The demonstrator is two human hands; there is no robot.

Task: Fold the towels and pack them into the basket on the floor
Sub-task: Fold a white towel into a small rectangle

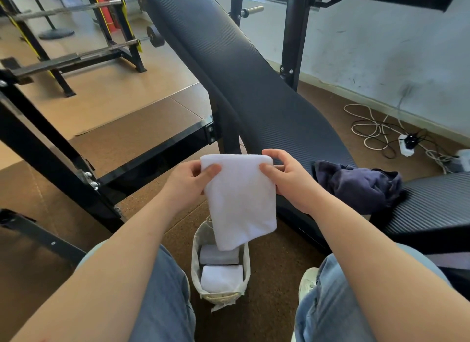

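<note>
A folded white towel (pixel 240 201) hangs in the air between my knees. My left hand (pixel 189 182) pinches its upper left corner and my right hand (pixel 287 178) pinches its upper right corner. Directly below it on the floor stands a small beige fabric basket (pixel 195 252). Inside the basket lie a folded grey towel (pixel 218 255) and a folded white towel (pixel 221 278); the held towel's lower edge hides the basket's far part. A crumpled dark navy towel (pixel 361 186) lies on the bench to the right of my right hand.
The black padded weight bench (pixel 241 69) slopes up ahead and its seat extends to the right. A black steel frame (pixel 157 150) crosses the floor at left. White and black cables with a power strip (pixel 407 144) lie by the wall. Barbell racks (pixel 76 23) stand far left.
</note>
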